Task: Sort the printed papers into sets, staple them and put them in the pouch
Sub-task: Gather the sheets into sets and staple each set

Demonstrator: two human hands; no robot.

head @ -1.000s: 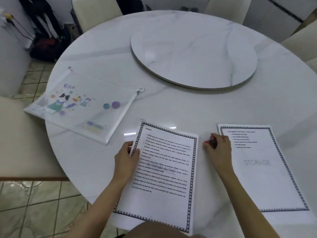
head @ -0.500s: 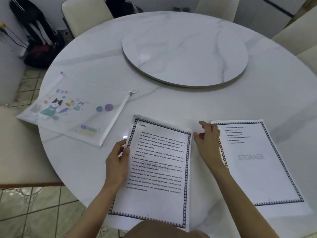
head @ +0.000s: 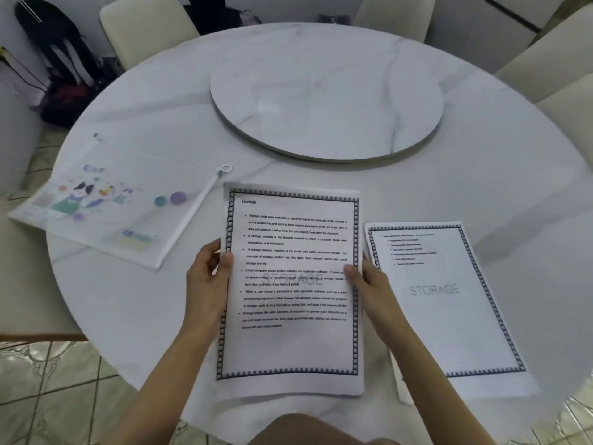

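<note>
A printed paper set (head: 290, 345) headed "STORAGE", with a dark patterned border, is lifted off the round table in front of me. My left hand (head: 208, 274) grips its left edge and my right hand (head: 369, 282) grips its right edge. A second bordered paper set (head: 449, 316) with a "STORAGE" watermark lies flat on the table to the right. The translucent zip pouch (head: 128, 216) with cartoon prints lies at the left, its zipper pull near the held set's top corner. No stapler shows.
A marble turntable (head: 327, 101) sits at the middle of the white round table (head: 497, 175). Cream chairs (head: 141, 27) ring the far side and right. A dark bag (head: 61, 88) stands on the tiled floor at the far left.
My right hand left the small red object beside the sheets and took the right edge of the middle paper set. Both hands have raised the set off the table.
</note>
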